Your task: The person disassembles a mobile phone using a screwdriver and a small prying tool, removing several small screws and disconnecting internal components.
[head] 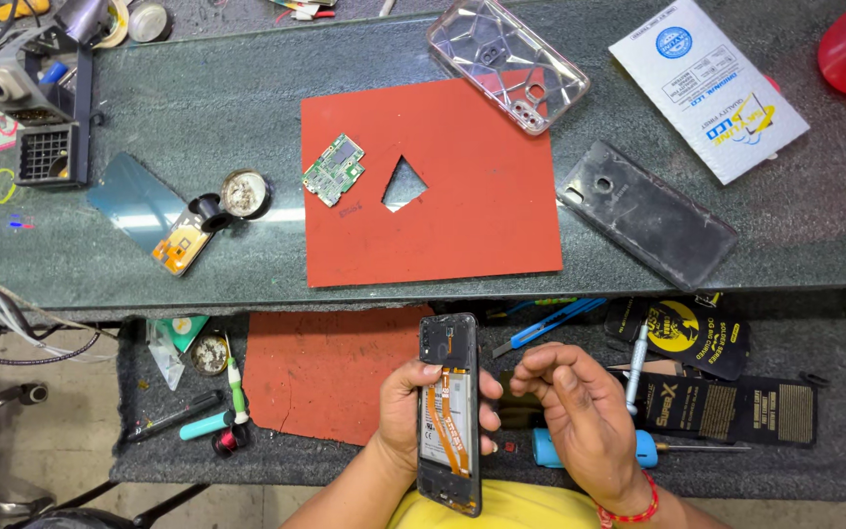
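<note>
Phone repair workshop, bench held a red work mat [443,196], loose circuit board [334,169], phone back cover [646,213], screwdrivers [635,367], utility knife [545,325].

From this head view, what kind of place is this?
Likely a phone repair bench: the left hand holds an opened phone, a loose circuit board lies on a red mat, and a screwdriver is nearby.

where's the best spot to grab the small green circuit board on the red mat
Probably by the two long edges of the green circuit board, pinched from above with fingertips. It lies flat and tilted on the red mat, components facing up, so the edges avoid the parts. The side toward the triangular hole has bare mat around it.
</note>
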